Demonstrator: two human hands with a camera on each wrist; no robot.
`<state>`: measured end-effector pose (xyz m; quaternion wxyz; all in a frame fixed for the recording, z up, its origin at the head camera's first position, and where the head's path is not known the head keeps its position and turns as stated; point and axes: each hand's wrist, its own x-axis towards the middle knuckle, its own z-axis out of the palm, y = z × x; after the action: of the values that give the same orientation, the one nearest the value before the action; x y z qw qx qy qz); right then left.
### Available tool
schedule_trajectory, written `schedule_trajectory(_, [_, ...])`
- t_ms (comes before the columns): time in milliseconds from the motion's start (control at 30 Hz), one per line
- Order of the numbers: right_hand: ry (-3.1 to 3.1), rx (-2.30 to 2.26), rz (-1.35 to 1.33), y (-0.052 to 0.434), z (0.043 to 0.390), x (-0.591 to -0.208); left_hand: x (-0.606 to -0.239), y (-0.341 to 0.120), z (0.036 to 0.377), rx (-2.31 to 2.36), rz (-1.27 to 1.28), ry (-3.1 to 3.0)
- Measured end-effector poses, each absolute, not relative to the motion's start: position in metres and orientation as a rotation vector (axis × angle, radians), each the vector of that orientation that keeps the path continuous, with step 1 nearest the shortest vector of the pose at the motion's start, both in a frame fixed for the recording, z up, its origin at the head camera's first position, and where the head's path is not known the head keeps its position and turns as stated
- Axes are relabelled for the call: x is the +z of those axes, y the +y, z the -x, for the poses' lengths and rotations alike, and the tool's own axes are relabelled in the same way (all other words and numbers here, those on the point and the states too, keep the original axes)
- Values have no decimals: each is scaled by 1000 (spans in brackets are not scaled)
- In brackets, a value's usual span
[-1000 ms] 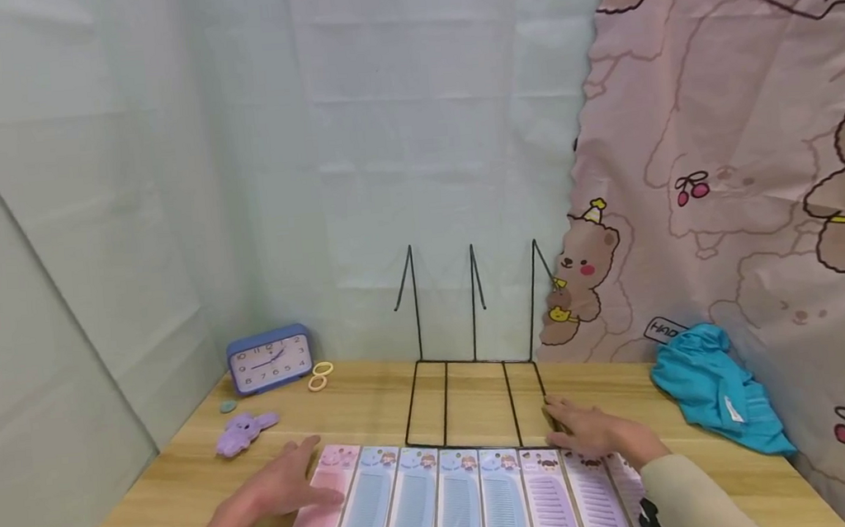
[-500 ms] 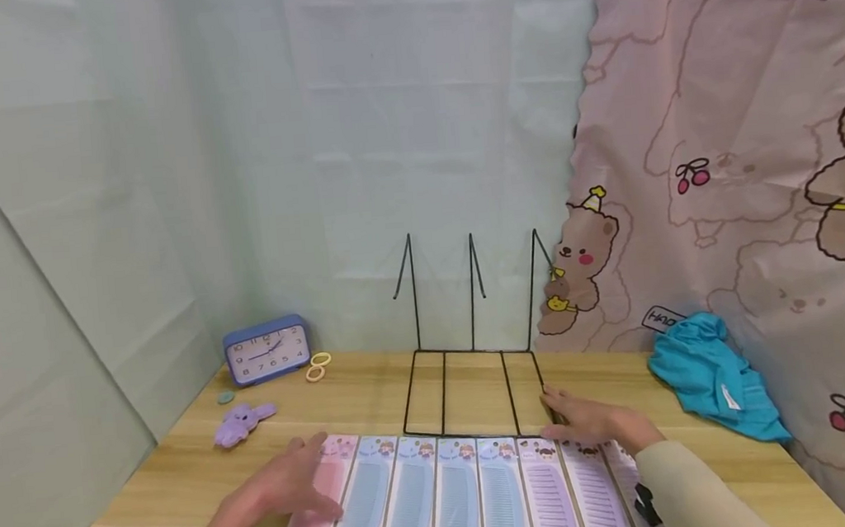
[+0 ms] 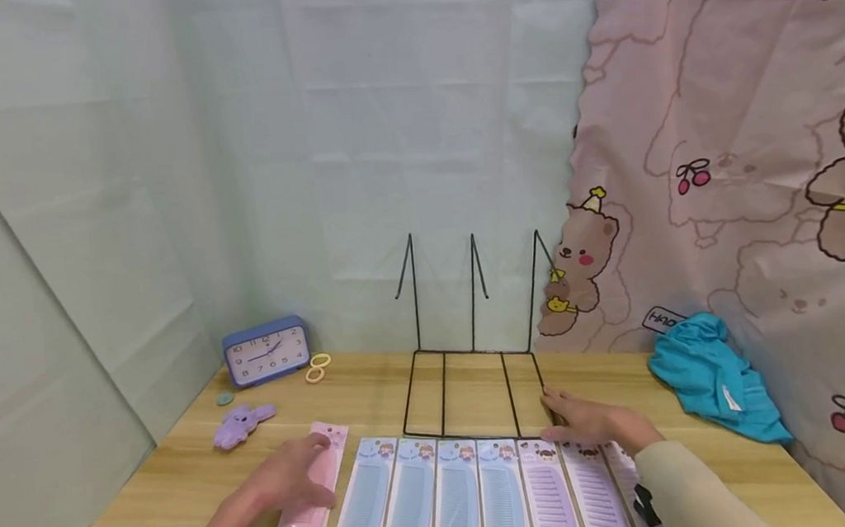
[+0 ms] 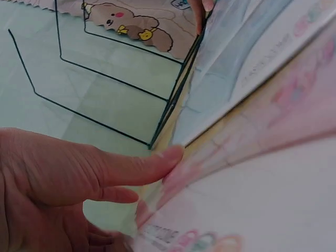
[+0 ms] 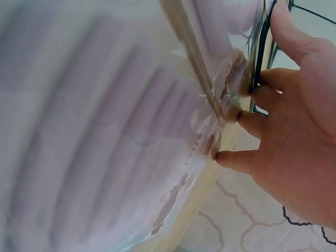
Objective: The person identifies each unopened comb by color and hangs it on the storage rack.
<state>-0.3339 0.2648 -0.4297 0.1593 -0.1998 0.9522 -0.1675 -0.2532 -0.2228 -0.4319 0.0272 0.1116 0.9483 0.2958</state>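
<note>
The left hand (image 3: 290, 478) lies flat with relaxed fingers on the pink carded comb (image 3: 309, 504), which sits at the left end of the row and is angled slightly away from its neighbours. The right hand (image 3: 592, 424) rests with fingers extended on the top edge of the purple carded combs (image 3: 575, 495) at the right end, its fingertips (image 5: 231, 157) touching the card and lying just beside the front rail of the black wire rack (image 3: 473, 392). Between the two hands lie four blue carded combs (image 3: 430, 503), side by side on the wooden table (image 3: 150, 492). Behind the left hand are a purple plush toy (image 3: 241, 423), a blue alarm clock (image 3: 266, 351) and two yellow hair ties (image 3: 317, 366). A teal cloth (image 3: 715, 389) lies to the right, near the bear-print curtain (image 3: 741, 147).
</note>
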Motion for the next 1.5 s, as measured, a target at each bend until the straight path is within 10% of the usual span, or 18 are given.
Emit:
schedule_trajectory(1000, [2717,-421,478,259,335,-425,-341,-188,226,1855,-1018,2343])
schedule_trajectory(1500, [2716,-447,473,260,335,-425,-334,-166,253,1893,-948,2425])
